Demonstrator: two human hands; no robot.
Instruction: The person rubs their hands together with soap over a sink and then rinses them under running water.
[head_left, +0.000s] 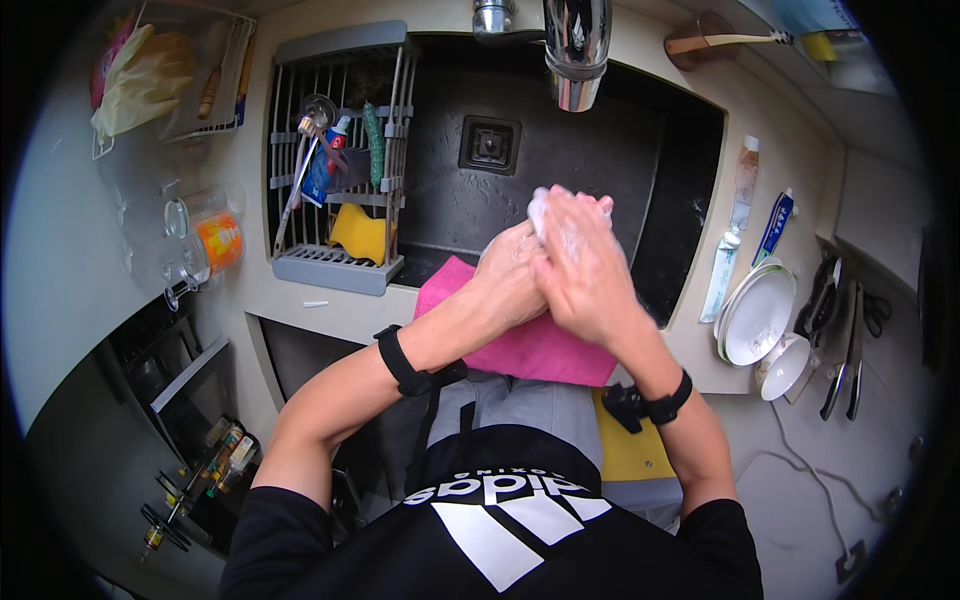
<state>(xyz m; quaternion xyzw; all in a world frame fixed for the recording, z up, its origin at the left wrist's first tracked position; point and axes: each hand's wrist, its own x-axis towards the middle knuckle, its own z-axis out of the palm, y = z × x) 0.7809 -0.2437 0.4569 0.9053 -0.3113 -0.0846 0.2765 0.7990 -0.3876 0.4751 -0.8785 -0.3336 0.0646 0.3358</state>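
Note:
Over the front edge of a dark kitchen sink (480, 202), my two hands press together with white lather on them. My right hand (585, 262) lies on top, its palm against my left hand (514, 262), which is partly hidden beneath it. Neither hand shows any object in it. A pink cloth (540, 352) drapes over the counter's front edge below my wrists. A chrome faucet (577, 60) stands at the sink's far side, and no water is seen running from it. The square drain (489, 145) shows beyond my hands.
A grey rack (337, 277) across the sink's left side holds a yellow sponge (360, 231) and toothpaste tubes. Glass jars (217, 240) stand farther left. At right are more tubes (720, 277), stacked plates (759, 311), a bowl (782, 366) and knives (844, 375).

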